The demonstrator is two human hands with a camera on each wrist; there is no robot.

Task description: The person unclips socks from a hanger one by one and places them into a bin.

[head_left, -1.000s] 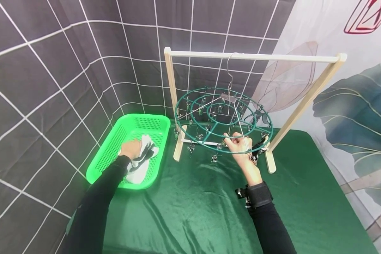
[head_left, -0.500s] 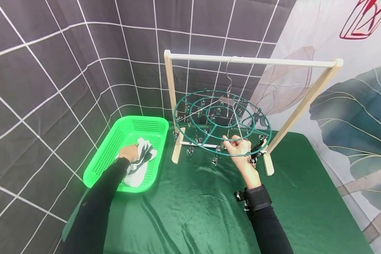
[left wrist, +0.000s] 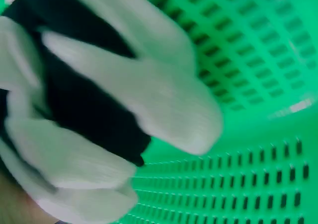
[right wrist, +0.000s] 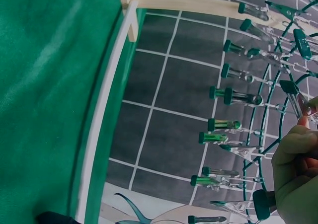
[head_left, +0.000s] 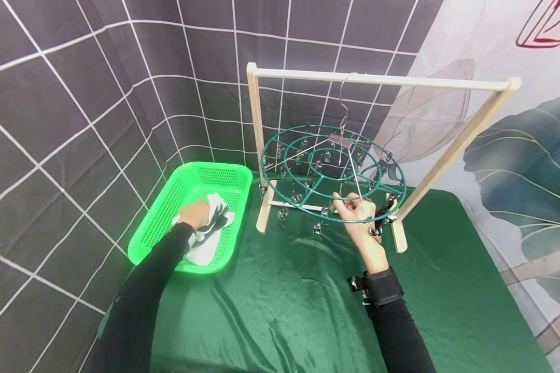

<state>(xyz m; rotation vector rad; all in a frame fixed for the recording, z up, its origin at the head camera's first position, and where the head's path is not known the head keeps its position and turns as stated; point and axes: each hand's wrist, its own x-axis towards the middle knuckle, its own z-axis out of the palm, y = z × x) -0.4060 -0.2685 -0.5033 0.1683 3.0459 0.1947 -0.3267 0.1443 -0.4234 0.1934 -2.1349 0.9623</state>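
My left hand [head_left: 195,213] is down in the green basket [head_left: 243,207], gripping bunched white socks [head_left: 203,251]; its fingertips are hidden. The left wrist view shows the white sock [left wrist: 174,100] with a rounded end, and black cloth [left wrist: 89,105] between its folds. A round green clip hanger [head_left: 313,189] hangs by its hook. At its front right rim, my right hand [head_left: 358,212] pinches one of its clips. Close up in the right wrist view, thumb and fingers of that hand [right wrist: 295,157] hold the clip [right wrist: 297,102], a clear one with a dark green end.
A wooden stand with a white top bar [head_left: 303,75] carries the hanger. Several other clips [right wrist: 241,97] dangle from its rings. The stand's feet [head_left: 265,212] rest on a green cloth [head_left: 280,300]. A grey curtain with white lines [head_left: 205,52] hangs behind.
The head view shifts slightly. Both hands keep their places, the left on the socks in the basket and the right at the hanger's clip.
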